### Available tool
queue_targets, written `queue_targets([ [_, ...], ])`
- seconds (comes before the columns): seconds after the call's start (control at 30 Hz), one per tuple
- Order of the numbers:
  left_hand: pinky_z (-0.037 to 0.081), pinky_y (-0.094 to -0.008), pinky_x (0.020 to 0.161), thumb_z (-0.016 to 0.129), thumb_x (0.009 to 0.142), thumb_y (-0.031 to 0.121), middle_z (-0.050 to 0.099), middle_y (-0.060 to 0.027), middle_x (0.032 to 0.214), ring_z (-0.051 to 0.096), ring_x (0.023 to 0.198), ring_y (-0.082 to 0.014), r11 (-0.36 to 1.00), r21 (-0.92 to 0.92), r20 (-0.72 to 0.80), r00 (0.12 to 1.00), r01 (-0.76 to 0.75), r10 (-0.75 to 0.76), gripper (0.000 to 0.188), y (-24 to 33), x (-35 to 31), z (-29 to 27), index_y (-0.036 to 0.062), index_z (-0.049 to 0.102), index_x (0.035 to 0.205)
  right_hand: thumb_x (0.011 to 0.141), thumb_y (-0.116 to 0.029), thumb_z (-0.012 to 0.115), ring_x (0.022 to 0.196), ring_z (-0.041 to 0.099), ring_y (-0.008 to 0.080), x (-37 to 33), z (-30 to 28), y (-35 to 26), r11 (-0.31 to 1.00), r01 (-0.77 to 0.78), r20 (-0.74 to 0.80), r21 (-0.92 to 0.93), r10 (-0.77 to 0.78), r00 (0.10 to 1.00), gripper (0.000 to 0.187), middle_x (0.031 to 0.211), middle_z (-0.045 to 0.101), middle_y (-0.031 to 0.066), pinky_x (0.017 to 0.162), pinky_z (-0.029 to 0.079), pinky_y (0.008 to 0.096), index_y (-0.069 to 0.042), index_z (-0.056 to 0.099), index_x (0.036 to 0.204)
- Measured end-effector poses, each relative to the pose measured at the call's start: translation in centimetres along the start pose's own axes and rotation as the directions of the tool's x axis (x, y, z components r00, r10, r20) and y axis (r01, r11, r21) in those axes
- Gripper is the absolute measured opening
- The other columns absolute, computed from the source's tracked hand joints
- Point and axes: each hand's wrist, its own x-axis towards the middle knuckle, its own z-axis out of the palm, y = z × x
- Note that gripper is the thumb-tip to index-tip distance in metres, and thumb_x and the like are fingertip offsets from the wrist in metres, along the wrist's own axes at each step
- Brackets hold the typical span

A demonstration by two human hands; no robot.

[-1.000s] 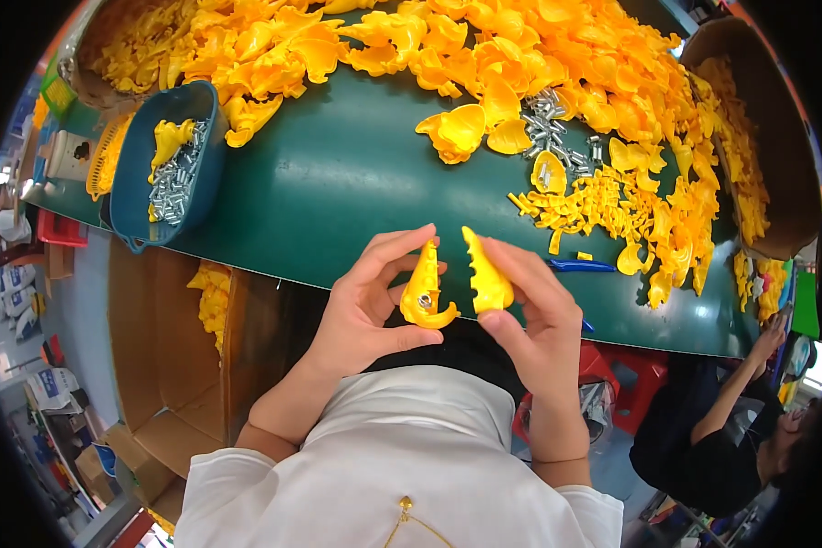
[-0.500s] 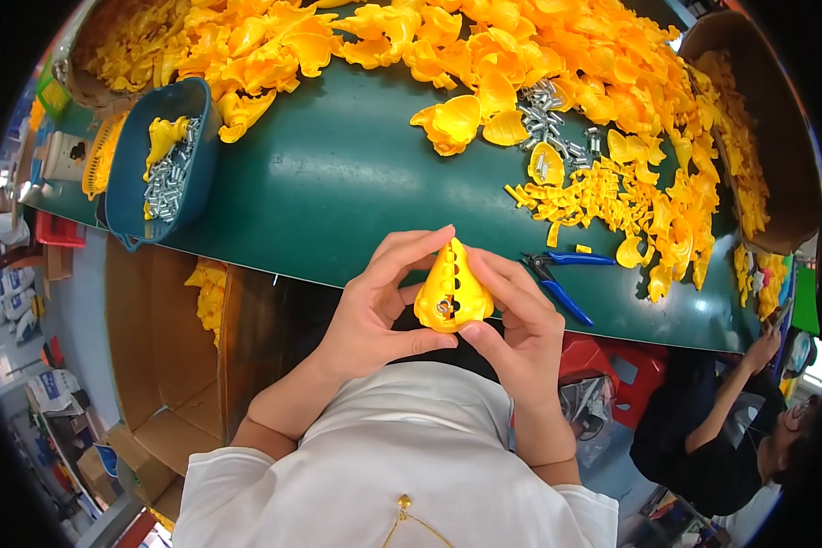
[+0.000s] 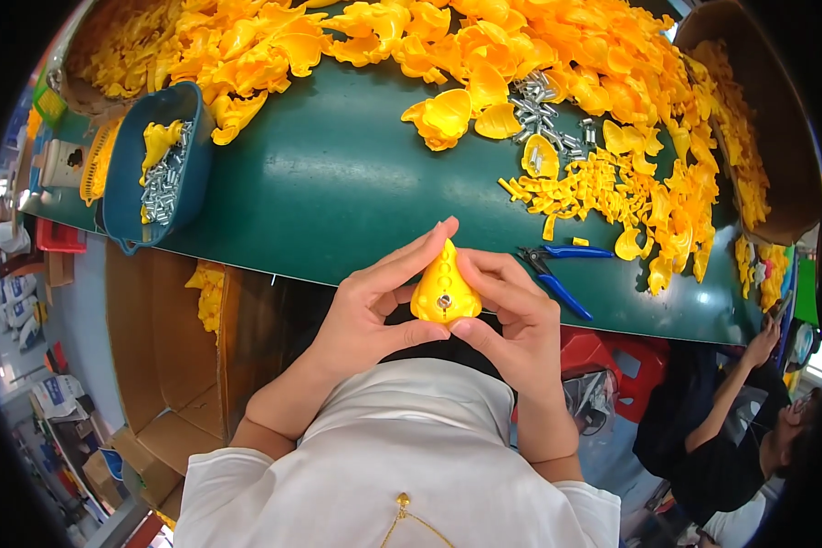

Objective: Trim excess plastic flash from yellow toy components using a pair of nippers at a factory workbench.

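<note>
A yellow cone-shaped plastic shell (image 3: 445,277) is upright between my two hands, just in front of the table edge. My left hand (image 3: 363,309) presses its left side with fingers and thumb. From the right, my right hand (image 3: 515,310) grips it the same way, both thumbs low at its base. Its two halves meet along a middle seam, with a row of round bumps up it. A small silvery metal piece (image 3: 444,302) shows in a hole near the base. Blue-handled cutting pliers (image 3: 562,283) lie beside my right hand.
Loose yellow shell pieces (image 3: 557,55) are heaped along the far side of the green table (image 3: 320,183). Metal sleeves (image 3: 543,114) and small yellow strips (image 3: 594,194) lie at right. A blue basket (image 3: 192,173) stands left. A cardboard box (image 3: 160,347) is below; another person (image 3: 721,429) sits right.
The dark gap between the shell's halves has closed, so they now meet at the seam. Both hands have pressed closer together around it. The whole view has shifted slightly.
</note>
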Motion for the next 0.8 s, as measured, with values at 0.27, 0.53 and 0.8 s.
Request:
queue_targets([
  [0.27, 0.046, -0.0317, 0.095, 0.067, 0.084, 0.005, 0.043, -0.013, 0.133, 0.052, 0.114, -0.0176, 0.915, -0.402, -0.176, 0.977, 0.038, -0.118, 0.064, -0.6, 1.2, 1.6, 0.0022, 0.035, 0.139, 0.074, -0.007, 0.073, 0.108, 0.045, 0.0171, 0.6, 0.5, -1.3, 0.927, 0.042, 0.012, -0.373, -0.04, 0.999, 0.082, 0.131, 0.031, 0.0109, 0.088, 0.046, 0.0281, -0.003, 0.03, 0.144],
  [0.53, 0.042, -0.0331, 0.098, 0.065, 0.087, 0.026, 0.044, -0.0101, 0.13, 0.046, 0.12, -0.0187, 0.951, -0.297, -0.148, 0.98, 0.085, -0.134, 0.055, -1.2, 1.4, 2.1, 0.0037, 0.039, 0.13, 0.067, -0.001, 0.077, 0.098, 0.059, 0.0224, -0.3, 0.6, 0.3, 0.808, 0.2, -0.163, -0.554, -0.341, 0.926, 0.056, 0.106, 0.058, 0.0134, 0.082, 0.05, 0.0286, 0.002, 0.058, 0.119],
  [0.8, 0.042, -0.0286, 0.095, 0.062, 0.089, 0.015, 0.044, -0.0096, 0.122, 0.047, 0.11, -0.0142, 0.958, -0.286, -0.242, 0.966, 0.02, -0.093, 0.048, -1.9, 1.1, 3.7, 0.0063, 0.031, 0.126, 0.062, 0.002, 0.075, 0.088, 0.062, 0.0231, -0.8, 1.3, 1.1, 0.788, 0.244, -0.2, -0.565, -0.418, 0.886, 0.053, 0.1, 0.06, 0.0135, 0.074, 0.051, 0.0277, 0.001, 0.063, 0.113],
])
